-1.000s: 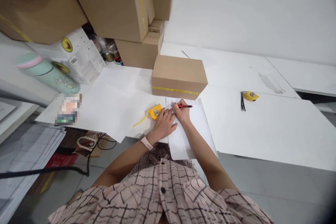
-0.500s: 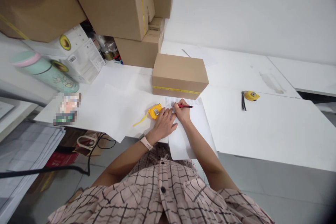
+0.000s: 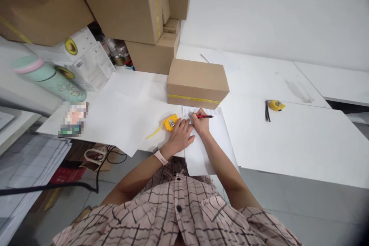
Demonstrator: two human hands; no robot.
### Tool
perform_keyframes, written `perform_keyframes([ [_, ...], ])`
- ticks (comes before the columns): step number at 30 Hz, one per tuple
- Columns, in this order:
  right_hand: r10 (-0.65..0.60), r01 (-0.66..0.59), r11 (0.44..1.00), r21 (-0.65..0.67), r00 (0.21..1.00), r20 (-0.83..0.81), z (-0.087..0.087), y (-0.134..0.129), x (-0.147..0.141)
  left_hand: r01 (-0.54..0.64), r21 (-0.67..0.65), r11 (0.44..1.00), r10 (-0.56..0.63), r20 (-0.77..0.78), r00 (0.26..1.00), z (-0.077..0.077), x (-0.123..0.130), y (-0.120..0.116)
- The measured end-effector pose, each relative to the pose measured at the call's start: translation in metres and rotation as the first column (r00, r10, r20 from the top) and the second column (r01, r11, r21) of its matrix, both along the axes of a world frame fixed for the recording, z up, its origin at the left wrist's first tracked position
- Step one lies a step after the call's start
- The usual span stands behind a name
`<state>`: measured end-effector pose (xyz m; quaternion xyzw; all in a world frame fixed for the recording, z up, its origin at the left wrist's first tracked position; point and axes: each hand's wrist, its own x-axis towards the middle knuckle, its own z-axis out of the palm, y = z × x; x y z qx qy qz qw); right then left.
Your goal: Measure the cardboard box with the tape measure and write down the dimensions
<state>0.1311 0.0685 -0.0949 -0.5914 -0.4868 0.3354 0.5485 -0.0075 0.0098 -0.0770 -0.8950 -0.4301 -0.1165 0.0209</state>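
My right hand (image 3: 201,123) is closed around a red and black pen (image 3: 205,116), its tip end at the upper part of a white sheet of paper (image 3: 211,150). Small print shows along the paper's top; the sheet hangs over the table's front edge. My left hand (image 3: 181,135) lies flat with fingers stretched, at the paper's left side. Right by its fingertips sits a yellow tape measure (image 3: 170,123), a short length of tape pulled out. Just behind the paper stands a closed cardboard box (image 3: 198,82) with yellow tape along its front.
Stacked cardboard boxes (image 3: 121,7) stand at the back left. A mint-green bottle (image 3: 52,78) leans near white avocado-printed boxes (image 3: 92,65). A second tape measure (image 3: 276,105) with a black strap lies on the white table (image 3: 288,142) to the right. More paper (image 3: 115,119) lies on the left.
The pen and my right hand have shifted very slightly to the right. My left hand, the box and both tape measures stay where they were.
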Motion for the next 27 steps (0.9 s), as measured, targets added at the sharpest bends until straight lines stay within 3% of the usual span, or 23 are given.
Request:
perform_keyframes([
  [8,-0.051,0.051,0.999,0.003,0.999,-0.012,0.002,-0.0002,0.001,-0.002,0.025,1.0,0.002,-0.024,1.0,-0.0004,-0.0001,-0.0004],
  [27,-0.045,0.045,0.999,0.02,0.999,-0.013,0.0017,-0.0001,0.002,0.001,0.049,0.999,0.001,-0.042,0.999,-0.0009,-0.0002,-0.0006],
])
